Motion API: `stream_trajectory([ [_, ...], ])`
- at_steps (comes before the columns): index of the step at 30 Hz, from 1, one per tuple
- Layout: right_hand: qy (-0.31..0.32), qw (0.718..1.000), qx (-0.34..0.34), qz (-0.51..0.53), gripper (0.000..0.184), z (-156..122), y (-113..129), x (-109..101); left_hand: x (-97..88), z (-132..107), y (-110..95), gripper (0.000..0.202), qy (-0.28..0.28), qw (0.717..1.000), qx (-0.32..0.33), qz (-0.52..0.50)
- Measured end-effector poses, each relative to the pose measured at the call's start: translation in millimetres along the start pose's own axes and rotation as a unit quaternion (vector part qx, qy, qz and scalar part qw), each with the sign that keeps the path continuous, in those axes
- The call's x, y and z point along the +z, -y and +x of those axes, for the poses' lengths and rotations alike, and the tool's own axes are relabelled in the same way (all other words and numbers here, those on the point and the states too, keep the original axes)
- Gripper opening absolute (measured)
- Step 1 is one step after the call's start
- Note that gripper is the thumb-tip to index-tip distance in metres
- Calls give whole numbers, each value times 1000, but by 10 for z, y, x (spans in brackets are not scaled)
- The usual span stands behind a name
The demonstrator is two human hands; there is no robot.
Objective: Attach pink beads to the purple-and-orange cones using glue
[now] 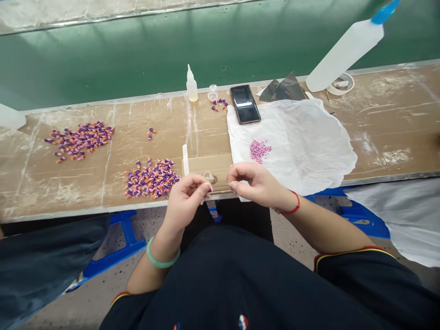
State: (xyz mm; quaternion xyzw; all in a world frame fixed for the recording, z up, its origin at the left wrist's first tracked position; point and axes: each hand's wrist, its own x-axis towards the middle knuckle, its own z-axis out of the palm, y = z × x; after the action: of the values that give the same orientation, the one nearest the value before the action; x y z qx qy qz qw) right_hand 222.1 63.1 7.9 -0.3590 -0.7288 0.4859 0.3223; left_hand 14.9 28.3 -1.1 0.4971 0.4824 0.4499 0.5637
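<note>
My left hand (187, 197), with a green bangle at the wrist, is closed in a pinch at the front edge of the bench; a tiny purple piece seems to sit at its fingertips. My right hand (256, 183), with a red string at the wrist, is also pinched, fingertips facing the left hand, and what it holds is too small to name. Just beyond the fingers lies a small clear blob (208, 176) on a cardboard piece (209, 164). A heap of purple-and-orange pieces (151, 178) lies left of my left hand. Small pink beads (260, 150) rest on white paper (309, 142).
A second heap of purple-orange pieces (79, 140) lies far left. At the back stand a small glue bottle (191, 85), a tiny clear jar (212, 92), a phone (245, 104), a tape roll (340, 84) and a big white bottle with blue cap (343, 50). A green belt (137, 55) runs behind.
</note>
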Motion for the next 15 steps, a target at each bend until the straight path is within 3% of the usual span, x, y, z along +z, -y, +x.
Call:
stream_trajectory([
  [6, 109, 967, -24, -229, 15, 347, -191, -44, -310, -96, 280, 20, -45, 997, -66, 3],
  [11, 219, 917, -11, -334, 18, 609, -196, 34, -362, -142, 391, 25, -33, 992, -108, -56],
  [15, 272, 866, 1, -419, 14, 726, -117, 76, -370, -145, 387, 23, -24, 992, -114, -54],
])
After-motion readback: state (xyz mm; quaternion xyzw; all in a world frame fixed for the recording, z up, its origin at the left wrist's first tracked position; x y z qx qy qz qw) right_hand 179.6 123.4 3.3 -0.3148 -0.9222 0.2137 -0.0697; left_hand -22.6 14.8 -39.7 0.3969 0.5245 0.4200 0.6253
